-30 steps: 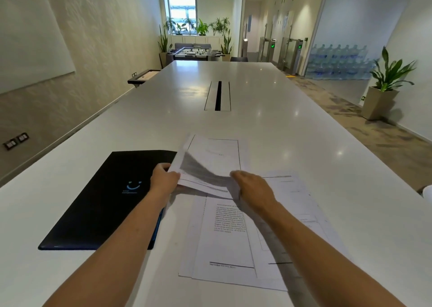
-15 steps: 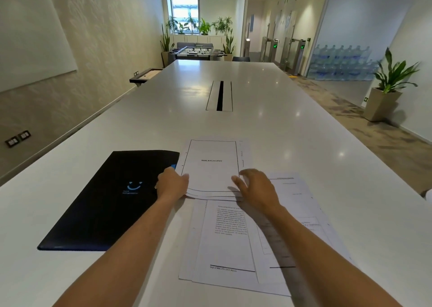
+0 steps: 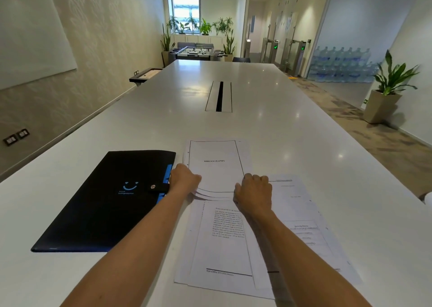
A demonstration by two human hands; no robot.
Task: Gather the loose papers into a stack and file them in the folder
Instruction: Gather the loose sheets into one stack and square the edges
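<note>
A small stack of papers (image 3: 216, 164) with a "BIBLIOGRAPHY" page on top lies on the white table, held at its near corners. My left hand (image 3: 183, 180) grips its near left edge and my right hand (image 3: 253, 193) grips its near right edge. Below them more loose printed sheets (image 3: 222, 241) lie overlapping, with others fanned out to the right (image 3: 301, 222). A black folder (image 3: 105, 204) with a blue smile logo and a snap strap lies closed to the left, touching my left hand.
The long white table (image 3: 292, 147) stretches ahead with a cable slot (image 3: 219, 96) in its middle. A wall with sockets runs on the left, and a potted plant (image 3: 388, 89) stands on the floor to the right.
The lifted, curling top sheets came down flat onto the table and show the bibliography page. Both hands shifted slightly and closed on the stack's near edge.
</note>
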